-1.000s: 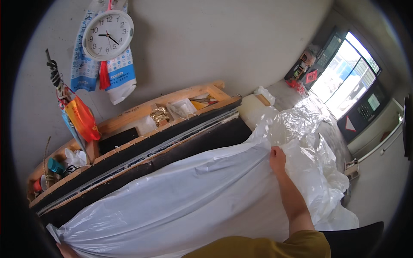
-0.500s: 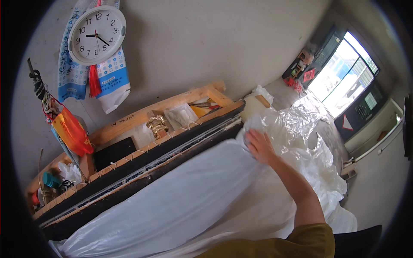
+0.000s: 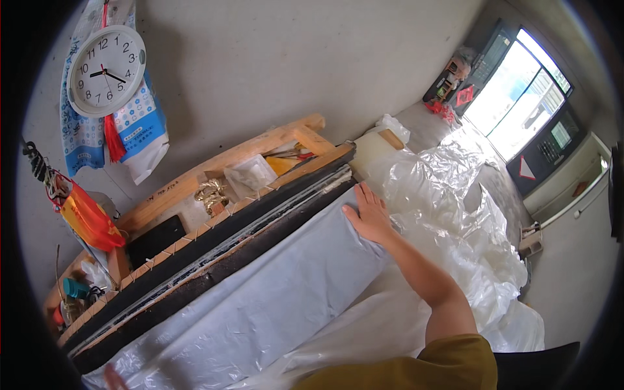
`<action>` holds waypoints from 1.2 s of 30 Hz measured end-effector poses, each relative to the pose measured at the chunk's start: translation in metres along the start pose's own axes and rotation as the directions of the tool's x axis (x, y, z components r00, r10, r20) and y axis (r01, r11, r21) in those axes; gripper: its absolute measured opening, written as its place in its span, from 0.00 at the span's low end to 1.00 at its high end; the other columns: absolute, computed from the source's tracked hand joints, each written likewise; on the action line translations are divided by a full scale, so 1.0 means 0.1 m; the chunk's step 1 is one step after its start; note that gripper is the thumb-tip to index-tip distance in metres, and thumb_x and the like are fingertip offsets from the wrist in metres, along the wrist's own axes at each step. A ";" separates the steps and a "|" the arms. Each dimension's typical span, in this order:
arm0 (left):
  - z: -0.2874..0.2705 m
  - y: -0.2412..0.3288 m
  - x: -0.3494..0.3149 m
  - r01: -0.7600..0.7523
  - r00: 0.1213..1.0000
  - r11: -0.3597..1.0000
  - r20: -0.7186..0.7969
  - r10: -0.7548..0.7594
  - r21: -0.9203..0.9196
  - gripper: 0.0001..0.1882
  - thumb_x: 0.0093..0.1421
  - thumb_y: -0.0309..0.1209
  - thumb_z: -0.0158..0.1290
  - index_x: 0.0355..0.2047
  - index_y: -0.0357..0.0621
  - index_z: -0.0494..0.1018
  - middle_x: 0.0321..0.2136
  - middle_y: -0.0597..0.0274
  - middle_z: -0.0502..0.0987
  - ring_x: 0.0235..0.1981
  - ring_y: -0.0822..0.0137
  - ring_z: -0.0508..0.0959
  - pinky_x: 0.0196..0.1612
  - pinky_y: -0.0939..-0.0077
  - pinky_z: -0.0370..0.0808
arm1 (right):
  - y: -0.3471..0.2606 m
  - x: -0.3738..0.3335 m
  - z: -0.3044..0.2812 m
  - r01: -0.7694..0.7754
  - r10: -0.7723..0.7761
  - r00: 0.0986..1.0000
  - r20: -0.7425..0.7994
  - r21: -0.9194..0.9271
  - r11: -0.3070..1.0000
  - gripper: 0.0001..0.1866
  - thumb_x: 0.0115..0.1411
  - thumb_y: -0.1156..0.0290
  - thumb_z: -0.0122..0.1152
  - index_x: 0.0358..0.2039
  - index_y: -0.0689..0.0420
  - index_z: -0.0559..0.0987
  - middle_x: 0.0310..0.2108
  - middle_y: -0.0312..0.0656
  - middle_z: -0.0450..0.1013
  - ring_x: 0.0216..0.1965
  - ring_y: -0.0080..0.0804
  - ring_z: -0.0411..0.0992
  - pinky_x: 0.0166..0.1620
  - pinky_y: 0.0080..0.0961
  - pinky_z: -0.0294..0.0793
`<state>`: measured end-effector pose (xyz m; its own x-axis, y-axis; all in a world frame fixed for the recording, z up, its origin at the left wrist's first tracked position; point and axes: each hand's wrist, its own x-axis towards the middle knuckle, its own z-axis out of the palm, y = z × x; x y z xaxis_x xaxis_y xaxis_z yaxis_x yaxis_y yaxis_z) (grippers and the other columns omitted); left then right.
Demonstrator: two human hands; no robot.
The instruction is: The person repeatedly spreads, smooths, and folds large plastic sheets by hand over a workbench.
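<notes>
My right hand lies flat on the far right corner of a pale plastic sheet, with its fingers stretched out and the thumb apart. The sheet is spread as a long, fairly flat strip beside a dark bar. At the lower left edge of the picture only a small, blurred part of my left hand shows, by the sheet's near left end. The rest of that hand is cut off, so whether it grips the sheet is hidden.
Along the dark-edged machine runs a wooden tray holding a golden coil, a white container and a teal cap. Crumpled clear film piles up on the right. A clock and an orange-red bag hang at left.
The sheet, puffed up before, now lies flatter along the dark bar. My right hand has shifted slightly left, and part of my left hand has come into view. The camera view has turned a little.
</notes>
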<state>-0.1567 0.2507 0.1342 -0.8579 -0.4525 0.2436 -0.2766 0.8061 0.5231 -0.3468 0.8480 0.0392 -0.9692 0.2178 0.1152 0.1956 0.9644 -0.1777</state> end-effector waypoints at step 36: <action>1.41 0.70 -0.21 -0.160 0.970 0.826 0.240 0.031 0.541 0.33 0.61 0.56 0.33 0.61 0.54 0.52 0.60 0.57 0.53 0.57 0.49 0.57 0.57 0.55 0.57 | 2.43 -0.19 0.82 -0.366 0.367 0.929 -0.046 0.032 0.930 0.18 0.55 0.54 0.56 0.28 0.58 0.72 0.26 0.46 0.73 0.30 0.39 0.72 0.34 0.31 0.70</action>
<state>-0.2197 0.3704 0.0503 -0.9450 -0.3223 0.0562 -0.3250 0.9445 -0.0486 -0.2935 1.0665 -0.0865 -0.8217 0.5633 0.0868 0.5317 0.8124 -0.2392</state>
